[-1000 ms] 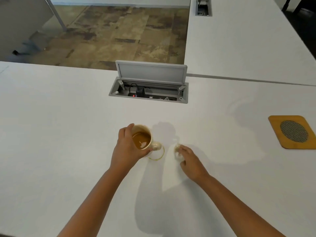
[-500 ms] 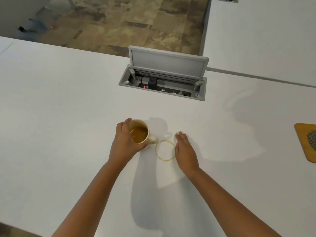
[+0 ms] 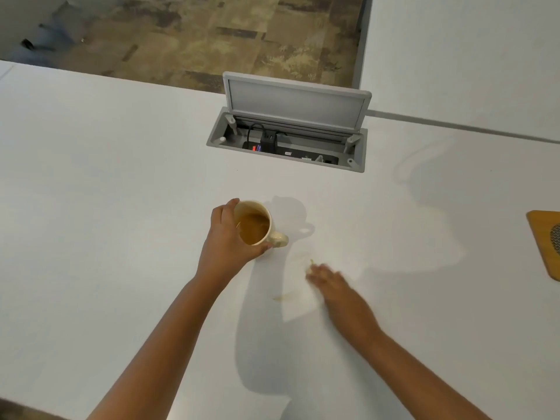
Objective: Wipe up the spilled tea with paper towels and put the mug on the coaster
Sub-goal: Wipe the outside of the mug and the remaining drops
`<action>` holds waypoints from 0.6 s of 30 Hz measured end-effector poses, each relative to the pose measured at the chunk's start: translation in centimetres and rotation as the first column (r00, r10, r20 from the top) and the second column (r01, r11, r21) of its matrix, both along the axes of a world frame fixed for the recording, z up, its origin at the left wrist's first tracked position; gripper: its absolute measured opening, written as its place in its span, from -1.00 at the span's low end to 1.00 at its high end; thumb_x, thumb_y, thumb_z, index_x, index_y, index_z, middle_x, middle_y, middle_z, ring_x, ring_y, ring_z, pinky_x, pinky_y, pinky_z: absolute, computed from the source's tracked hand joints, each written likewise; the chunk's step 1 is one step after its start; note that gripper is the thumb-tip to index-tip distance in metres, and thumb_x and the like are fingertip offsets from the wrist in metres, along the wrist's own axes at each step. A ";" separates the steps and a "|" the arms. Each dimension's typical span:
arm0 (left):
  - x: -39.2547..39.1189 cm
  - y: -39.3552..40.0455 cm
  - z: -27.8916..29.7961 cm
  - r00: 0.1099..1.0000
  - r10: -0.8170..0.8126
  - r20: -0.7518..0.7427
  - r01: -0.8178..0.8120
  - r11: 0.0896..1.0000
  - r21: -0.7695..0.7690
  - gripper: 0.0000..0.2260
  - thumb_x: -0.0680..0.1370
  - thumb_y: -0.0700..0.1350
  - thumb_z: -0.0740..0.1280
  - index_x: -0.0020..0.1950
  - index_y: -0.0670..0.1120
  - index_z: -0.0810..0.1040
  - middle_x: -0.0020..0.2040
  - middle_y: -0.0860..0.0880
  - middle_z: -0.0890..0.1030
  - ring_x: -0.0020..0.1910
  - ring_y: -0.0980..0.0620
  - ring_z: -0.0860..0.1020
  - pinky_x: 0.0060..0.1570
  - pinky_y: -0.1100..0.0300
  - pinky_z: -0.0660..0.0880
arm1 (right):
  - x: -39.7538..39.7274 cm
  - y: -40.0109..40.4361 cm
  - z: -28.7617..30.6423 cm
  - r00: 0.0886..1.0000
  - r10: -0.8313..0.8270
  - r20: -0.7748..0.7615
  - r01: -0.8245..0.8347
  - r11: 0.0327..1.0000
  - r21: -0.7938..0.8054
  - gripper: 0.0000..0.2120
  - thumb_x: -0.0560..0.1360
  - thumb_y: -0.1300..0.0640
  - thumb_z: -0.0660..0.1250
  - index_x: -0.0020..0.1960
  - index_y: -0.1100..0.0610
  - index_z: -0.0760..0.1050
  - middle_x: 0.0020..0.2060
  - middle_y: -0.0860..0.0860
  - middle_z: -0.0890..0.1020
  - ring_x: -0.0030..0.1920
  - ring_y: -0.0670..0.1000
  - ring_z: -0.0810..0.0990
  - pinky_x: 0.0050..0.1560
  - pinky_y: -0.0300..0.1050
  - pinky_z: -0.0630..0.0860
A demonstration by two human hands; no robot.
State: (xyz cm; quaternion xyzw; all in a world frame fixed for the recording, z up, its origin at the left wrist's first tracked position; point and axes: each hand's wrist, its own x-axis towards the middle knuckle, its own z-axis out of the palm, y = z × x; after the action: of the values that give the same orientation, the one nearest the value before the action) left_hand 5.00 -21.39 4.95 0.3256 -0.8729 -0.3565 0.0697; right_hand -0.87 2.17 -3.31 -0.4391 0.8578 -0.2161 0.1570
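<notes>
Table (image 3: 106, 207): plain white, no pattern.
Mug (image 3: 257, 221): cream, amber-brown tea inside.
Tea smear (image 3: 283, 296): faint yellow-tan streak on white.
Coaster (image 3: 542, 237): honey-tan wood, grey mesh-patterned inset.
Cable box (image 3: 288, 140): light grey frame and lid, black strip inside with one red spot.
Floor (image 3: 212, 34): mottled brown, tan and grey patches.

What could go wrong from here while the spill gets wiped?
The mug is tilted in the left hand and holds tea, so it may slop more onto the table. The open cable box with its power strip sits just beyond. The right hand is blurred mid-wipe; faint tea streaks could be missed.
</notes>
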 end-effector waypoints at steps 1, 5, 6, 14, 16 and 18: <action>0.1 0.1 0.0 1.000 -0.004 0.001 0.004 1.000 -0.002 -0.09 0.20 0.07 0.56 0.42 -0.03 0.15 0.35 -0.05 0.28 0.25 -0.01 0.37 0.03 0.21 0.35 | -1.3 -0.2 -0.1 0.996 -0.092 -0.010 0.092 0.996 0.000 -0.44 0.42 0.49 0.05 0.37 0.18 0.36 0.41 0.09 0.34 0.42 0.11 0.29 0.41 -0.38 -0.18; 0.4 0.8 0.4 1.000 -0.025 0.001 0.025 1.000 -0.008 -0.09 0.19 0.09 0.55 0.41 -0.03 0.16 0.35 -0.05 0.29 0.24 -0.01 0.38 0.01 0.21 0.36 | -2.5 -4.5 -0.2 0.975 -0.223 0.002 0.223 0.975 -0.012 -0.55 0.60 0.32 -0.01 0.46 0.09 0.18 0.50 -0.02 0.14 0.50 -0.06 0.06 0.40 -0.35 -0.04; 0.4 1.0 0.5 1.000 -0.028 -0.002 0.028 1.000 -0.008 -0.09 0.19 0.09 0.55 0.41 -0.04 0.16 0.34 -0.05 0.29 0.23 -0.01 0.39 0.00 0.22 0.35 | -1.4 -5.6 -0.2 0.983 -0.180 0.023 0.180 0.984 -0.003 -0.54 0.60 0.30 -0.03 0.48 0.08 0.14 0.51 -0.02 0.12 0.51 -0.05 0.05 0.41 -0.32 -0.04; -0.1 2.0 -0.3 0.999 -0.052 0.004 0.052 0.999 0.013 -0.07 0.19 0.13 0.54 0.42 -0.04 0.15 0.36 -0.04 0.27 0.26 -0.02 0.38 0.03 0.21 0.36 | 4.5 -0.9 0.7 0.965 0.240 -0.109 -0.246 0.968 -0.045 -0.41 0.20 0.40 0.45 0.21 0.12 0.54 0.19 0.04 0.60 0.19 0.06 0.58 0.10 0.00 0.52; 0.1 2.3 -0.6 0.998 -0.054 0.013 0.054 0.998 0.013 -0.08 0.19 0.13 0.53 0.42 -0.03 0.14 0.35 -0.04 0.26 0.25 -0.03 0.39 0.02 0.19 0.37 | 0.8 0.9 0.7 0.990 0.090 -0.111 -0.091 0.996 -0.005 -0.39 0.23 0.50 0.37 0.25 0.18 0.50 0.24 0.11 0.55 0.23 0.13 0.54 0.17 -0.02 0.49; 0.4 2.5 -0.9 0.998 -0.058 0.024 0.057 0.998 0.017 -0.08 0.20 0.12 0.54 0.42 -0.03 0.15 0.36 -0.04 0.26 0.26 -0.04 0.39 0.04 0.17 0.38 | -2.2 1.1 0.9 0.991 -0.118 -0.066 0.120 0.992 0.024 -0.45 0.43 0.50 0.16 0.37 0.19 0.35 0.40 0.12 0.35 0.41 0.11 0.33 0.39 -0.23 0.20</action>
State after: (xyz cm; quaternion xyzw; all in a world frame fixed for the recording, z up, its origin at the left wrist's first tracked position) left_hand 5.35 -18.86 4.01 0.3053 -0.8799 -0.3612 0.0460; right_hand -3.08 3.26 -2.41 -0.3917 0.8901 -0.1986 0.1222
